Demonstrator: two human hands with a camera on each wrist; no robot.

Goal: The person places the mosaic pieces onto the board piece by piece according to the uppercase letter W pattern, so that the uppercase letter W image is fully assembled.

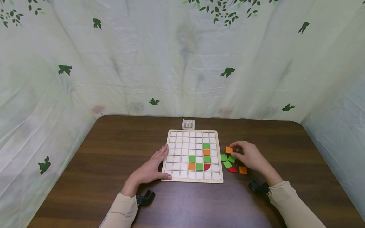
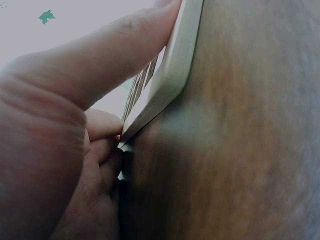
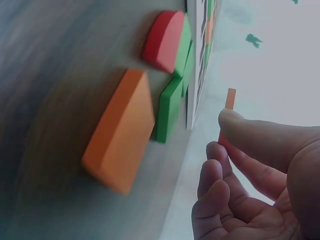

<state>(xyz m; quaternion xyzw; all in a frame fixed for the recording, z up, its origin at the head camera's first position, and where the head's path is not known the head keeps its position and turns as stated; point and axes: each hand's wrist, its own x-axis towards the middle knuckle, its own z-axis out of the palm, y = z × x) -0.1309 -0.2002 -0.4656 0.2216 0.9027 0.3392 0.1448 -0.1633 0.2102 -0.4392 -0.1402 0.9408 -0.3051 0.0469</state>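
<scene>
A wooden grid board (image 1: 175,180) lies on the table, with several green, orange and red tiles in its lower right part. My left hand (image 1: 151,166) rests at its left edge, fingers along the side and thumb over the near corner; the left wrist view shows that thumb (image 2: 115,55) across the rim. Just right of the board, my right hand (image 1: 250,155) pinches an orange square tile (image 1: 228,149) between thumb and fingertips. In the right wrist view the held tile appears edge-on. Below that hand are loose green tiles (image 1: 227,164), a red quarter-round tile (image 1: 232,169) and another orange square tile (image 1: 242,170).
A small card with a printed grid pattern (image 1: 188,124) lies behind the board's far edge. The brown wooden table (image 1: 119,142) has rounded far corners. Pale curtains with leaf and bird prints (image 1: 142,57) hang behind and beside it.
</scene>
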